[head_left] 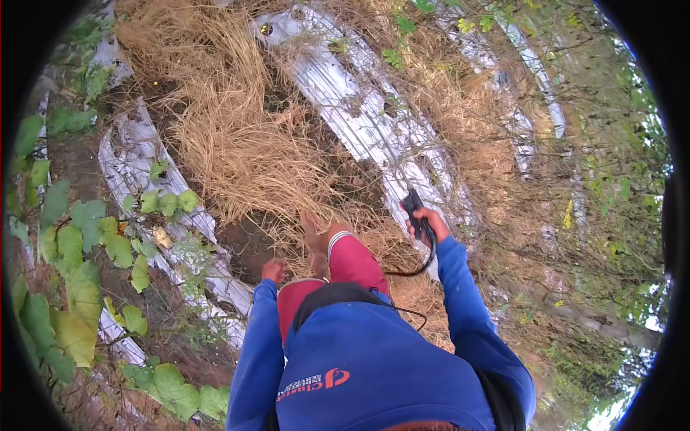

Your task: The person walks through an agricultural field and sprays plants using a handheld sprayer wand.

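Observation:
My right hand (430, 224) is wrapped round a black sprayer handle (412, 204), held out over a strip of pale plastic sheeting (359, 115). A thin wand points away from the handle, and a black hose (413, 272) curves from it back toward my waist. My left hand (274, 270) hangs low beside my left thigh, its fingers curled; whether it holds anything is too small to tell. Dry straw (237, 144) covers the ground in front of my bare legs.
Another plastic strip (151, 165) runs along the left, with broad green leaves (72, 251) beside it. Thin, dry-looking stems and vines (575, 237) fill the right side. More pale strips (528, 65) lie at the upper right.

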Demonstrator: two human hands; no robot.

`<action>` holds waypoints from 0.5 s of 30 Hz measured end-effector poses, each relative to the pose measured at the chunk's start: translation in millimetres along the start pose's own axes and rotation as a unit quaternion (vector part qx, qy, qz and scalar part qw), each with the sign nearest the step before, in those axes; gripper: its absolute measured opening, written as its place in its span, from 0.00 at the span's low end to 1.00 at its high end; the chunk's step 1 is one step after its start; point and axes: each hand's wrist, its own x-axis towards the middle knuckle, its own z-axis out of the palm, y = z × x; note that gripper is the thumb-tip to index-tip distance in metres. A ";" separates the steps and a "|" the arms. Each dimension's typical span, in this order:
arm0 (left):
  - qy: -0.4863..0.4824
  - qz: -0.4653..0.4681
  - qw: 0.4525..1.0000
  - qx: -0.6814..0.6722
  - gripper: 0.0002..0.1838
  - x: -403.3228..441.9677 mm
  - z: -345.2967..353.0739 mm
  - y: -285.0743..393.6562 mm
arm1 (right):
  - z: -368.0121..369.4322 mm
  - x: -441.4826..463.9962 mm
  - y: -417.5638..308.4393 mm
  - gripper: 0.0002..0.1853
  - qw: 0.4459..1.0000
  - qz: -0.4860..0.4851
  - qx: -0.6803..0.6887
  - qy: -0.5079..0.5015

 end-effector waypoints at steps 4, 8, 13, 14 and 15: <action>0.011 0.000 0.999 -0.030 0.07 16.2 -16.5 -10.9 | 13.1 86.1 -29.9 0.18 0.997 -0.051 0.054 -0.027; 0.036 -0.034 0.998 -0.030 0.06 0.8 -24.9 11.8 | 17.6 148.9 -36.6 0.19 0.982 -0.089 0.154 -0.062; 0.050 -0.038 0.998 -0.021 0.10 -5.0 -40.2 31.1 | 46.1 140.8 -30.9 0.19 0.984 -0.099 0.148 0.006; 0.052 -0.040 0.998 -0.020 0.10 -6.1 -42.8 41.7 | 47.9 139.0 -29.7 0.19 0.984 -0.096 0.150 0.006; 0.047 -0.034 0.998 -0.006 0.11 -4.0 -48.3 47.8 | 45.1 140.9 -28.1 0.19 0.983 -0.083 0.163 0.003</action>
